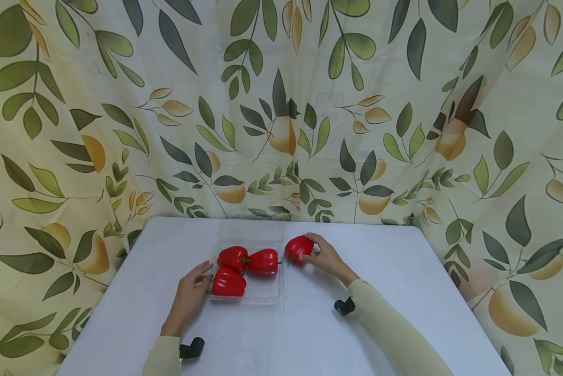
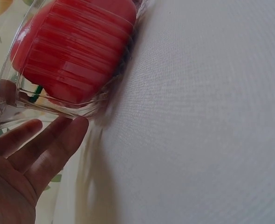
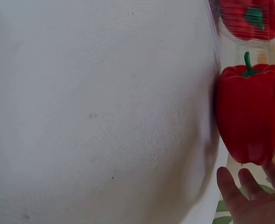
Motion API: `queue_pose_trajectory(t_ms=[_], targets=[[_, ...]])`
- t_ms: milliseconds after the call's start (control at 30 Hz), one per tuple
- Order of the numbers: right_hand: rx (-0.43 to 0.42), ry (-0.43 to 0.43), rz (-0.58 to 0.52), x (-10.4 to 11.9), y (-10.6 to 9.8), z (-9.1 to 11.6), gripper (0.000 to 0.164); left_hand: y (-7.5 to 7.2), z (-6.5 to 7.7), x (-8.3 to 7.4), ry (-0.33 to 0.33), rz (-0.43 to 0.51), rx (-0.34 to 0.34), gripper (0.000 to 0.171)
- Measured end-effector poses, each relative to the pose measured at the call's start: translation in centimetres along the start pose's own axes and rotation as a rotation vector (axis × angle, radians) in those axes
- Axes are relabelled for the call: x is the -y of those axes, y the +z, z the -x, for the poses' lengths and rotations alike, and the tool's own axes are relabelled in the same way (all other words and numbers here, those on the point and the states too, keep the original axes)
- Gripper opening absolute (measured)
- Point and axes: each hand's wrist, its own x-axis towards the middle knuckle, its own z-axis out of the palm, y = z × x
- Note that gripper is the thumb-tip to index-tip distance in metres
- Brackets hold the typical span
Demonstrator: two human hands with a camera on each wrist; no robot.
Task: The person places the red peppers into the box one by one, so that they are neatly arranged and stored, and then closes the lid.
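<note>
My right hand (image 1: 325,256) pinches a red bell pepper (image 1: 298,249) between thumb and fingers, just right of a clear plastic container (image 1: 266,296). In the right wrist view this pepper (image 3: 249,116) has its green stem toward the container, and some fingers stay stretched below it. Inside the container lie three more red bell peppers: one at the back left (image 1: 233,258), one at the right (image 1: 263,262) and one at the front left (image 1: 228,282). My left hand (image 1: 192,292) touches the container's left side; in the left wrist view its fingers (image 2: 58,158) are fairly straight against the clear wall.
The container's clear lid (image 1: 253,230) seems to lie opened behind it. Everything stands on a white-covered table (image 1: 356,334). A leaf-patterned curtain (image 1: 309,104) hangs behind and at both sides. Black wrist cameras stick out near both sleeves.
</note>
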Motion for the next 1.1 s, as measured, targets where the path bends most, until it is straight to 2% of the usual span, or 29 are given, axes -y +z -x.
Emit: queue_pose_trajectory(t_ms=[133, 300, 533, 833, 1100], targets=[[0.013, 0.014, -0.011, 0.0, 0.2, -0.1, 0.077, 0.0, 0.0, 0.1, 0.009, 0.001, -0.006, 0.039], [-0.006, 0.007, 0.031, 0.2, 0.1, 0.0, 0.080, 0.0, 0.0, 0.1, 0.012, 0.003, -0.006, 0.039], [-0.035, 0.046, 0.044, 0.3, 0.0, 0.4, 0.077, 0.0, 0.0, -0.1, 0.019, 0.007, -0.011, 0.039], [-0.013, 0.094, -0.015, 0.0, -0.3, 0.7, 0.079, -0.1, 0.1, -0.4, 0.015, 0.006, -0.002, 0.040], [-0.035, 0.065, 0.004, -0.5, -0.1, 1.2, 0.084, 0.0, 0.3, -0.5, 0.014, -0.004, -0.001, 0.040]])
